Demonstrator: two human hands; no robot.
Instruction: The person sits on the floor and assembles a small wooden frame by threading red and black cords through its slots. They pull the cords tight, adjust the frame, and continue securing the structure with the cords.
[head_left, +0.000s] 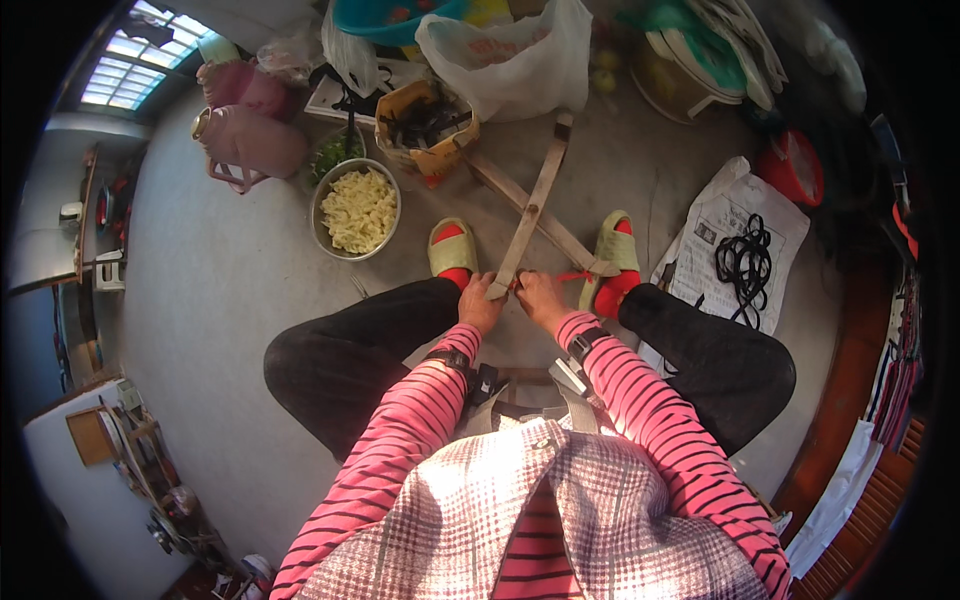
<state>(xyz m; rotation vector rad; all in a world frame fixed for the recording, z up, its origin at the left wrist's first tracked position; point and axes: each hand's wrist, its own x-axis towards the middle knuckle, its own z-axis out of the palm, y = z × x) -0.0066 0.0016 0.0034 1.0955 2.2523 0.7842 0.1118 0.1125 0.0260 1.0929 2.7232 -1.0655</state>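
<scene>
Two flat wooden bars point(537, 205) cross in an X on the floor between my feet, joined where they overlap. My left hand point(479, 304) is closed on the near end of one bar, where a pale wrapping or strap shows. Right beside it, my right hand point(542, 300) has its fingers pinched together at the same bar end. A small dark bit shows at its fingertips, too small to name. A red strip point(573, 276) lies just beyond the right hand, by the near end of the other bar.
A metal bowl point(318, 222) of pale yellow pieces stands left of my feet. Beyond are a cardboard box point(433, 160) with black strips, a white plastic bag point(505, 75) and a pink jug point(255, 145). Black cord point(743, 262) lies on printed paper at right, near a red bucket point(797, 168).
</scene>
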